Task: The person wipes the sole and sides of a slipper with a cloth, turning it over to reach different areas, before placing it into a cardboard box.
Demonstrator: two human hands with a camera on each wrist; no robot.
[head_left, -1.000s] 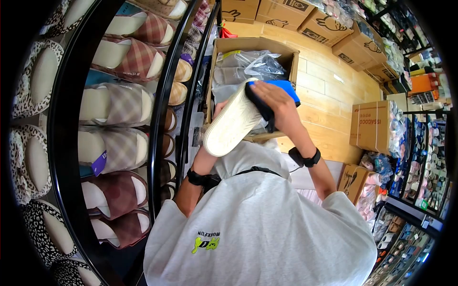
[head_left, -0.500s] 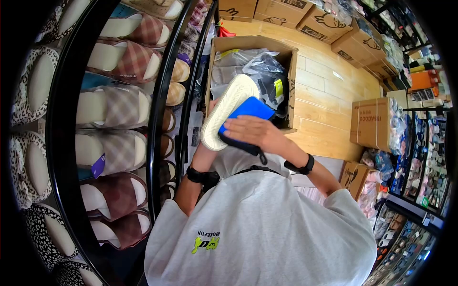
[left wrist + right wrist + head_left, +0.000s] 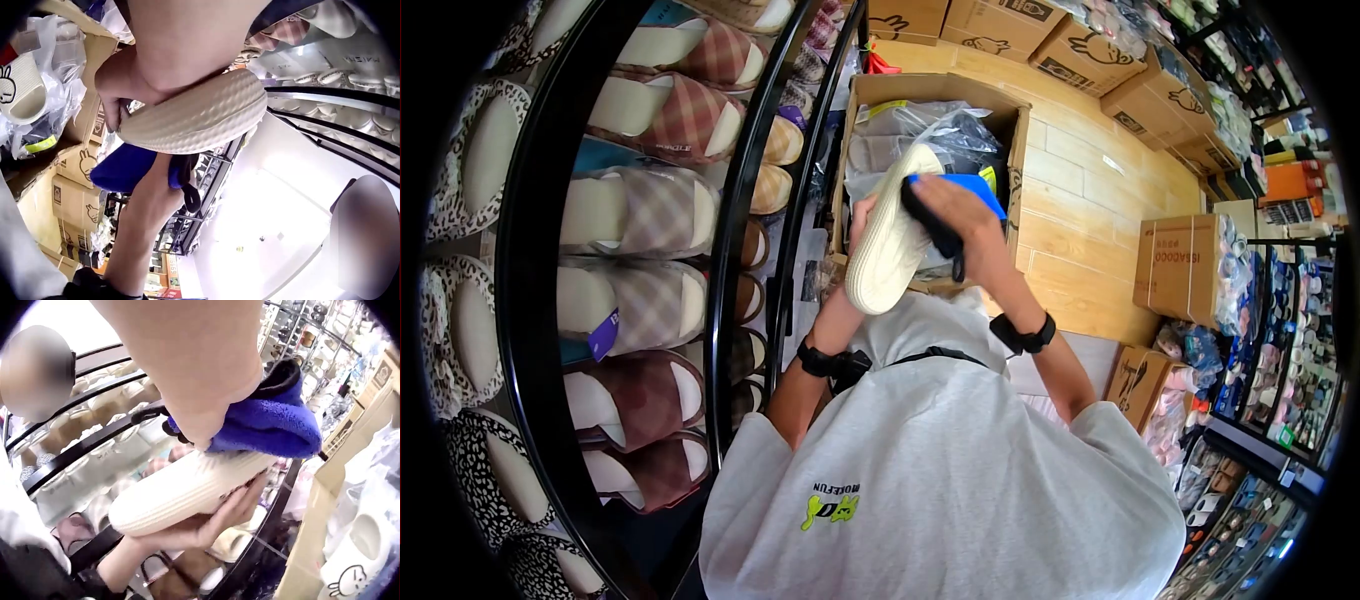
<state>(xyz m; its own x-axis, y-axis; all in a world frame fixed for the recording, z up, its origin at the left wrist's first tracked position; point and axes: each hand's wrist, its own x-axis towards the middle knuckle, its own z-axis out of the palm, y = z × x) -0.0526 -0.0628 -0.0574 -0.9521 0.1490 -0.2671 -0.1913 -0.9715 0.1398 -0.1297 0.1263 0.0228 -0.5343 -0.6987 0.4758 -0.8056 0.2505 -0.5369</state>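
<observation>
A cream slipper (image 3: 882,240) with a ribbed side is held up tilted in front of the body, its sole facing up and to the right. The left hand (image 3: 862,215) grips it from the far side, mostly hidden behind it in the head view. In the right wrist view, the fingers of that left hand (image 3: 215,528) wrap under the slipper. The right hand (image 3: 968,215) holds a blue fuzzy cloth (image 3: 982,190) with black edging and a loop, pressing it against the sole near the upper end. In the left wrist view, the cloth (image 3: 125,167) shows below the slipper.
An open cardboard box (image 3: 1022,150) with bagged slippers stands just beyond the hands. At the left rises a black rack (image 3: 735,200) lined with plaid slippers (image 3: 665,210). Closed cartons (image 3: 1090,60) line the back, and another carton (image 3: 1178,265) stands on the right.
The cloth and right hand went down to the sole's lower end, then back up to its upper end. The slipper has tipped, turning its ribbed side into view.
</observation>
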